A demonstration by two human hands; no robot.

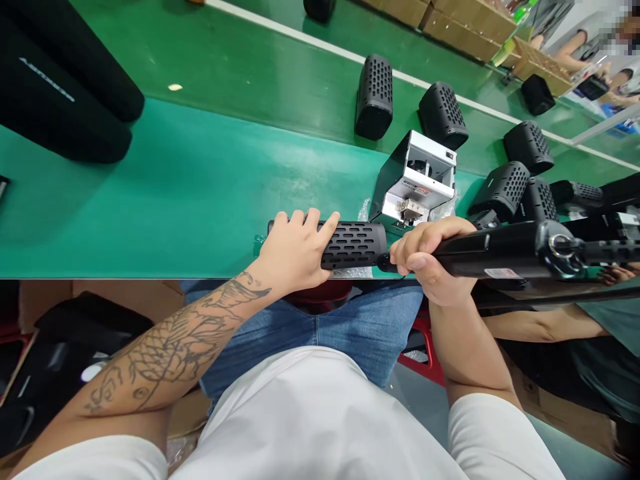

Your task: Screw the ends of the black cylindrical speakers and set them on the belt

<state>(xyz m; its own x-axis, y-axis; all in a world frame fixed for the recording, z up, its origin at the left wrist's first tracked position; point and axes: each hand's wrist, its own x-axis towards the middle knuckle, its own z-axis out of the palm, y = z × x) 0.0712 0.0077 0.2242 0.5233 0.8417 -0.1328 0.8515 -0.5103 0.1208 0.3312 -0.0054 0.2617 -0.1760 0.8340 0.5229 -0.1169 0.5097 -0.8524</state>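
Note:
My left hand is wrapped over a black perforated speaker housing that lies on its side at the front edge of the green bench. My right hand grips a black electric screwdriver held level, its tip against the right end of the housing. Just behind the housing stands a small grey screw feeder box.
Several more black perforated housings stand and lie on the green conveyor belt behind and to the right. Large black cylinders sit at the far left. Cardboard boxes line the back. Another person's arm rests at the right.

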